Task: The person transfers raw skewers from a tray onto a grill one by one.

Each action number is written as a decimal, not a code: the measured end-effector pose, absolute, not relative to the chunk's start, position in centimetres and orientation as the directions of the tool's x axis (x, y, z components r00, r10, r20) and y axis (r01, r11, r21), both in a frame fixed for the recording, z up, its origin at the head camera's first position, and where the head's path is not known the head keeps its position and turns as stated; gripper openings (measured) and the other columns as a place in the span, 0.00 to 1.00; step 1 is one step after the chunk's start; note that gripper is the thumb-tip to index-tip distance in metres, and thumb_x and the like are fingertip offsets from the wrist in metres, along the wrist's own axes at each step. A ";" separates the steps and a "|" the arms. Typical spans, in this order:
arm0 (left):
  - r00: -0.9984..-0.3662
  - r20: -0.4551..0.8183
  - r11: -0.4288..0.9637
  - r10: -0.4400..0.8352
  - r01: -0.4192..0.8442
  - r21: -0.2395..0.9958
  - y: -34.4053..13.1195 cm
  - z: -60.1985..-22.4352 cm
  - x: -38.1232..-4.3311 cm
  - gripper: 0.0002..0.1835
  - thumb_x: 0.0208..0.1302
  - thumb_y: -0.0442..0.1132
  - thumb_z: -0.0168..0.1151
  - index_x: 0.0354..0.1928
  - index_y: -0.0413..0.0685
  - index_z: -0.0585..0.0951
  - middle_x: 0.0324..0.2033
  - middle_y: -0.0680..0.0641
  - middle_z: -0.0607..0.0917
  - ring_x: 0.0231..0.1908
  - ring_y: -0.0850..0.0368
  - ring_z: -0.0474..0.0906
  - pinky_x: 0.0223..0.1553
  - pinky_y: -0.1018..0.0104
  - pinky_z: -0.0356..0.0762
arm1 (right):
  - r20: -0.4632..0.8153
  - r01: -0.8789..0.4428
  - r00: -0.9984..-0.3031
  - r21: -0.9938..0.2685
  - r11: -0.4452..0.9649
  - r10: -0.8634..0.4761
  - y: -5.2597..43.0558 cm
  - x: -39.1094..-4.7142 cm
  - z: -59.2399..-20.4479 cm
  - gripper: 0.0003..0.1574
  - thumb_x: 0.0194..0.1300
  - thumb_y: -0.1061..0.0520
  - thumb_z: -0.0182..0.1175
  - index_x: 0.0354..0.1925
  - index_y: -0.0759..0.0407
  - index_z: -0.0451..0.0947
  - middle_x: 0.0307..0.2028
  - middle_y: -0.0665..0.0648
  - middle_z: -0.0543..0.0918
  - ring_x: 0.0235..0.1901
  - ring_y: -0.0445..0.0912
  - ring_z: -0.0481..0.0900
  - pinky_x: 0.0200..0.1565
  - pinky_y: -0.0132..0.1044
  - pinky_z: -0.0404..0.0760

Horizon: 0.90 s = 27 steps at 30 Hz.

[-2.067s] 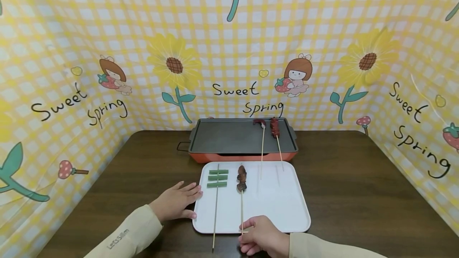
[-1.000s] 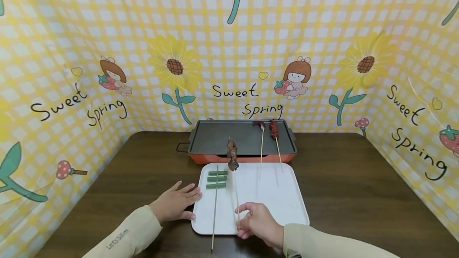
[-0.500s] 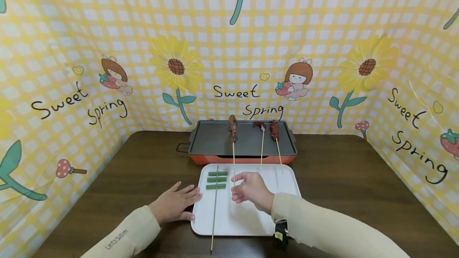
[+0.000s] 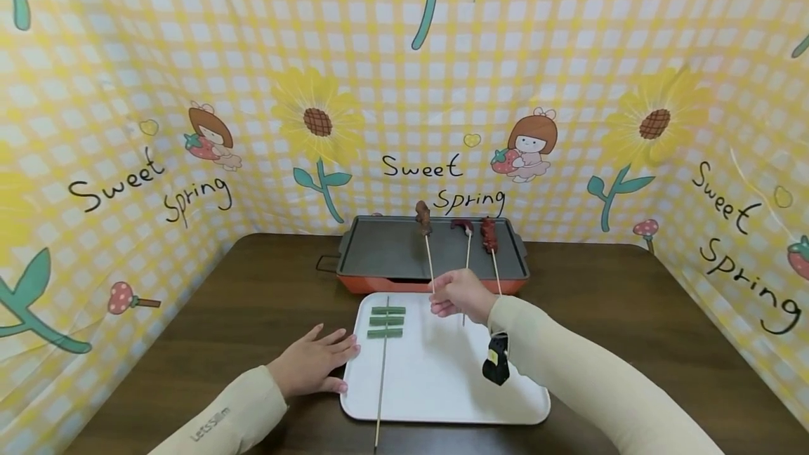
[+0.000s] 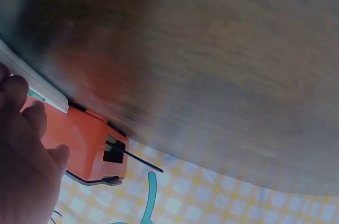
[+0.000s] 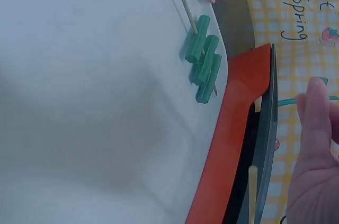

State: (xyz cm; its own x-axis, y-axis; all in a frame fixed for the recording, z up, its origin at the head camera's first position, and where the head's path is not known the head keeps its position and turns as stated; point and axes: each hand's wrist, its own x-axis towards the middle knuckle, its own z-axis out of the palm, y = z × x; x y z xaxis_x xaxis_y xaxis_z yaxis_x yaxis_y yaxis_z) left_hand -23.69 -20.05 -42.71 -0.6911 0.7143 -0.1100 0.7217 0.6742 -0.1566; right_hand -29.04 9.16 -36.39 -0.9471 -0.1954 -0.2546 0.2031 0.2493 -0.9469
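- Right hand point(image 4: 463, 293): grip narrow, thumb and fingers pinching the stick of the brown meat skewer point(image 4: 423, 220). The hand is above the far part of the tray point(image 4: 468, 385).
- Brown meat skewer: slanted, food end over the far edge of the grill point(image 4: 379, 251). Contact with the plate cannot be told.
- Left hand point(image 4: 312, 364): grip wide, fingers spread, fingertips and thumb at the left rim of the tray; it holds nothing.
- Green skewer point(image 4: 387, 321): lies on the left side of the tray, three green pieces at the far end, stick extending past the near rim.
- Curled dark red skewer point(image 4: 466, 226) and red meat skewer point(image 4: 489, 237): food ends on the right part of the grill, sticks projecting over its front edge.
- Grill: orange base, dark plate, located on the counter point(image 4: 265, 300) just behind the tray.
- Checked cloth point(image 4: 404, 111): hangs behind the counter, printed with sunflowers and "Sweet Spring".
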 end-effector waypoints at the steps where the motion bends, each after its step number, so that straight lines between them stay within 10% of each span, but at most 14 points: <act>1: -0.692 -0.110 0.675 0.713 0.720 -0.158 -20.1 -42.7 -23.7 0.36 0.62 0.62 0.54 0.65 0.46 0.73 0.63 0.46 0.73 0.64 0.46 0.67 0.59 0.40 0.62 | -0.264 0.211 -0.943 -0.945 0.249 -0.204 9.2 -29.2 -36.3 0.16 0.63 0.70 0.57 0.50 0.74 0.74 0.30 0.60 0.83 0.21 0.43 0.80 0.31 0.35 0.83; 27: -0.693 -0.135 0.677 0.708 0.721 -0.146 -20.2 -42.9 -23.5 0.37 0.62 0.64 0.50 0.65 0.47 0.73 0.64 0.46 0.73 0.64 0.47 0.67 0.60 0.43 0.63 | -0.298 0.254 -0.938 -0.939 0.231 -0.177 8.3 -30.9 -37.5 0.14 0.62 0.73 0.56 0.47 0.78 0.72 0.24 0.60 0.80 0.18 0.40 0.77 0.25 0.29 0.79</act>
